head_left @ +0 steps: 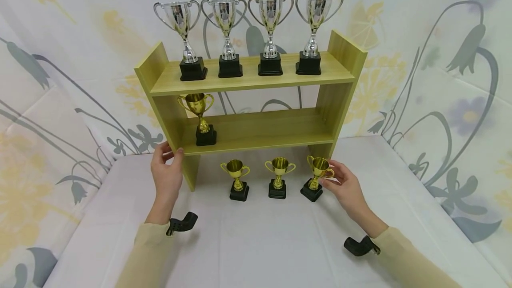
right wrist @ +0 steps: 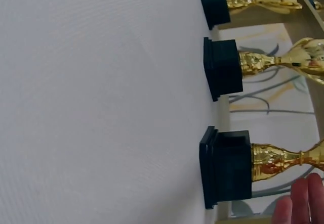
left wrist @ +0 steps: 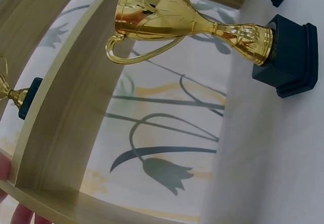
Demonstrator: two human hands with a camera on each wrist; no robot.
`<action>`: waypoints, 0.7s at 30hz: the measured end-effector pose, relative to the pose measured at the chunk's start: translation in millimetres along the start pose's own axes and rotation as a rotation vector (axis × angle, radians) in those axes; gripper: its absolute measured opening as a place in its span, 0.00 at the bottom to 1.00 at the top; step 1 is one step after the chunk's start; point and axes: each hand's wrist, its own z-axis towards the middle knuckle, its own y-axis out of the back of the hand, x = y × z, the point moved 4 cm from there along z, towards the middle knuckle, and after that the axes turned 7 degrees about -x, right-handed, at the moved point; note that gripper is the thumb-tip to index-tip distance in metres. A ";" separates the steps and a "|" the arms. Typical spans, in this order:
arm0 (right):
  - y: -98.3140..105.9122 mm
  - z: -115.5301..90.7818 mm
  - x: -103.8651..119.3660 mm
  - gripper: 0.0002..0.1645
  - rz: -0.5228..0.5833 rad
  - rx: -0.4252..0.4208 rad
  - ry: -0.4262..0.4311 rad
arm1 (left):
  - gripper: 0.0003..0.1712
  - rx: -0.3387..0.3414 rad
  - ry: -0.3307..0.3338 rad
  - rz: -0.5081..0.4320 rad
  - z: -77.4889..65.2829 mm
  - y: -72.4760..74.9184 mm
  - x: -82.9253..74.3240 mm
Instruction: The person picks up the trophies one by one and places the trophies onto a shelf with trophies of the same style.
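My left hand (head_left: 167, 174) grips the left side panel of a wooden two-tier shelf (head_left: 260, 84), thumb at the front and fingers on the outer side. Its fingertips show at the lower left of the left wrist view. At the right, my right hand (head_left: 346, 188) holds the rightmost small gold trophy (head_left: 320, 168) by its cup and handle. That trophy's black base (right wrist: 230, 168) rests on the white cloth. Two more gold trophies, a middle one (head_left: 278, 172) and a left one (head_left: 237, 174), stand in line beside it. Another gold trophy (head_left: 204, 121) stands at the left of the lower tier.
Several silver trophies (head_left: 270, 26) with black bases stand in a row on the top tier. A white cloth (head_left: 264, 243) covers the table. Floral fabric (head_left: 432, 79) hangs behind and along the sides. A black camera mount (head_left: 360, 246) is on each wrist.
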 end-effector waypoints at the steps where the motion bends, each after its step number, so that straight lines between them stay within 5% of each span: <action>1: -0.9 0.3 -1.8 0.37 0.014 0.005 -0.009 | 0.20 -0.002 0.002 -0.001 0.1 0.1 0.5; 21: -14.5 -0.1 -16.4 0.22 0.022 0.000 -0.117 | 0.21 0.018 0.027 -0.007 2.4 2.2 0.7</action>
